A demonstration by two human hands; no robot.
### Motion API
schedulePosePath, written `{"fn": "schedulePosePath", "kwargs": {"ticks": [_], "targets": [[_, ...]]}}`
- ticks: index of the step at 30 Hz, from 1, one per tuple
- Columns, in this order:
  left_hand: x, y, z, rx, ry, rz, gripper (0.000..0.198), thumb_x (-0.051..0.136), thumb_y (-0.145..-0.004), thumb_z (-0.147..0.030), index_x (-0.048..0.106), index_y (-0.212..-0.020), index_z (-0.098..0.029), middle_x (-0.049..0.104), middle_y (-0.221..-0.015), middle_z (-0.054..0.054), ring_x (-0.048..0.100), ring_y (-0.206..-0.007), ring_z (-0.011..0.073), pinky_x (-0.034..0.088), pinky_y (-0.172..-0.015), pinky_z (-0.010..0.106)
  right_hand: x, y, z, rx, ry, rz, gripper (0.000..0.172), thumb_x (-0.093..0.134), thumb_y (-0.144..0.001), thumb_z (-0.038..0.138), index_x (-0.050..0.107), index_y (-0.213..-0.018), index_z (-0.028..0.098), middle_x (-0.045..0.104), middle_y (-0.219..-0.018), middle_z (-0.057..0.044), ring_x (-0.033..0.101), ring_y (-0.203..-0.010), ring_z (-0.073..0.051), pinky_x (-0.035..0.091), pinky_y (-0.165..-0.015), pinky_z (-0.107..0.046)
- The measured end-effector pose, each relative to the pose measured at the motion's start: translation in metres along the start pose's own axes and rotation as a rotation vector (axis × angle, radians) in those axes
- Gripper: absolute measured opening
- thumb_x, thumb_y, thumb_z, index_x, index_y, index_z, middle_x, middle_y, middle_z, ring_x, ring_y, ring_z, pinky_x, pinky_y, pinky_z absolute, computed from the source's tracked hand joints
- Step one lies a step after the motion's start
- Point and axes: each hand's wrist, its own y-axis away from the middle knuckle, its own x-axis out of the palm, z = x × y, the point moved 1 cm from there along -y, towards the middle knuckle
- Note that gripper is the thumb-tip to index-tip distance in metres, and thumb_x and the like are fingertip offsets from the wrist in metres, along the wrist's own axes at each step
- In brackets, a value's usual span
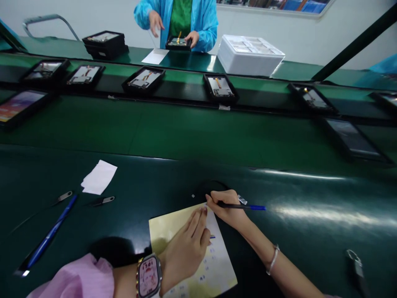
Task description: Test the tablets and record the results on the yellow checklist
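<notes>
A sheet of yellowish paper [225, 275] with small blue marks lies on the dark green bench in front of me. My left hand [187, 244] rests flat on it, fingers stretched out together and pointing at its top edge; a watch is on that wrist. At the paper's upper right corner my right hand [228, 209] grips a pen [256, 207] with a blue end, which points off to the right. The pen's tip is hidden by the fingers. A bracelet circles my right wrist.
On the left lie white paper slips [99, 177], a blue pen-like tool [52, 231] and small metal-ended tools. Device frames in black trays [144, 79] line the conveyor. Across it, a person in a blue gown [206, 25] holds a tray beside a white foam box [248, 56].
</notes>
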Motion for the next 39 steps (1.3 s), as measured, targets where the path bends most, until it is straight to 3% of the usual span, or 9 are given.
{"fn": "schedulePosePath", "kwargs": {"ticks": [20, 39], "targets": [[0.0006, -0.0010, 0.0007, -0.005, 0.004, -0.030, 0.028, 0.035, -0.100, -0.020, 0.058, -0.100, -0.004, 0.060, -0.131, 0.029, 0.058, -0.128, 0.0360, 0.035, -0.116, 0.044, -0.0010, 0.0008, -0.0006, -0.009, 0.026, -0.005, 0.040, 0.051, -0.090, 0.008, 0.023, -0.064, 0.020, 0.023, -0.057, 0.007, 0.023, -0.048, -0.007, 0.020, -0.046, -0.023], [0.0014, 0.0016, 0.0006, 0.002, 0.032, 0.015, 0.026, 0.042, -0.100, -0.022, 0.056, -0.107, -0.002, 0.057, -0.134, 0.030, 0.055, -0.131, 0.0364, 0.027, -0.120, 0.046, -0.0009, 0.0016, -0.0003, 0.007, 0.022, 0.002, 0.038, 0.051, -0.089, 0.011, 0.024, -0.062, 0.020, 0.026, -0.056, 0.006, 0.023, -0.047, -0.007, 0.021, -0.045, -0.023]]}}
